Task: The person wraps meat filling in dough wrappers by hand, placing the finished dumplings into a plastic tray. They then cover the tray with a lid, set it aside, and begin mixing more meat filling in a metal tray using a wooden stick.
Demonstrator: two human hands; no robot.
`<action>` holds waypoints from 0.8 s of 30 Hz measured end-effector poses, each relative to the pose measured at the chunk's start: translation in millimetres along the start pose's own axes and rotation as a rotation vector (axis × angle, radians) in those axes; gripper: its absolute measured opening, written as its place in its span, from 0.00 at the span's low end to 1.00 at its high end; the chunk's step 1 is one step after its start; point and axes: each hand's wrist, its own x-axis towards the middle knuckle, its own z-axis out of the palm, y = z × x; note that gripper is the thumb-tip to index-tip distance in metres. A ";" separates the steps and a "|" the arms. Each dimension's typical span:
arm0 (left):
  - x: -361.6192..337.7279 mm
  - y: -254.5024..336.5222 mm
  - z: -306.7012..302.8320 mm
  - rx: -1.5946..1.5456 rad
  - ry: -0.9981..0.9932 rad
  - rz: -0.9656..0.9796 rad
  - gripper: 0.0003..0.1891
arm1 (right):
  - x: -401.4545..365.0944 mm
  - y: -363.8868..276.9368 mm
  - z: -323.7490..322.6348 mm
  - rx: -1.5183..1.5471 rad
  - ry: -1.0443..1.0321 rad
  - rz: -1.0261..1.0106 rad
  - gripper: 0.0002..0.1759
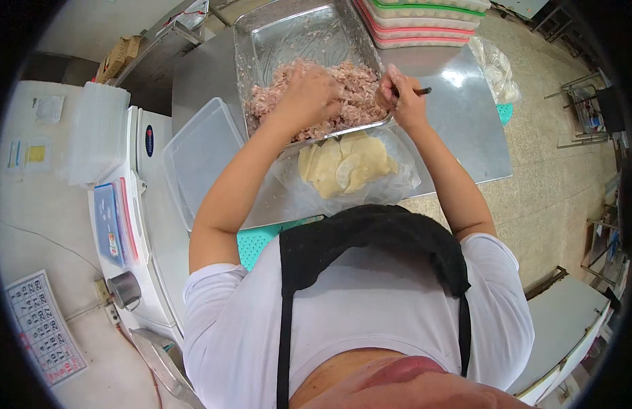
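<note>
Left hand (309,88) is lying curled on pink minced meat (353,102) in the far shiny steel tray (288,31), its grasp hidden; right hand (398,92) is pinching a thin dark stick (422,91) at its right rim.

Steel table (466,129): meat tray (288,34), wrapper bag (350,167), clear tub (200,157), stacked boxes (425,24).

**Both arms out front, hands close together**

Bare arms reach forward, elbows bent, forearms angling inward. Left hand (309,92) sits knuckles-up, fingers curled down out of sight, so can't tell how tight. Right hand (400,92) is just beside it, wrist cocked, fingers pinched closed.
</note>
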 end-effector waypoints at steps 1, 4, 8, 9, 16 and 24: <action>1.5 6.1 6.4 -0.001 0.001 -0.002 0.13 | 3.8 -0.3 0.5 0.044 -0.013 0.052 0.26; 3.9 16.2 29.0 0.097 -0.021 0.069 0.09 | 15.0 0.7 -4.3 0.092 -0.056 0.097 0.25; 7.5 16.9 37.6 0.106 -0.063 0.049 0.07 | 11.3 1.6 -2.9 0.114 -0.037 0.072 0.25; 7.4 16.9 38.6 0.082 -0.053 0.053 0.07 | 8.6 2.7 -0.2 0.101 -0.017 0.040 0.25; 9.8 19.7 30.3 -0.054 -0.090 -0.044 0.07 | 8.4 -7.1 9.6 -0.066 0.087 0.035 0.26; 12.6 35.2 25.5 -0.071 0.000 -0.011 0.11 | -1.2 -78.5 26.2 -0.397 -0.076 0.071 0.28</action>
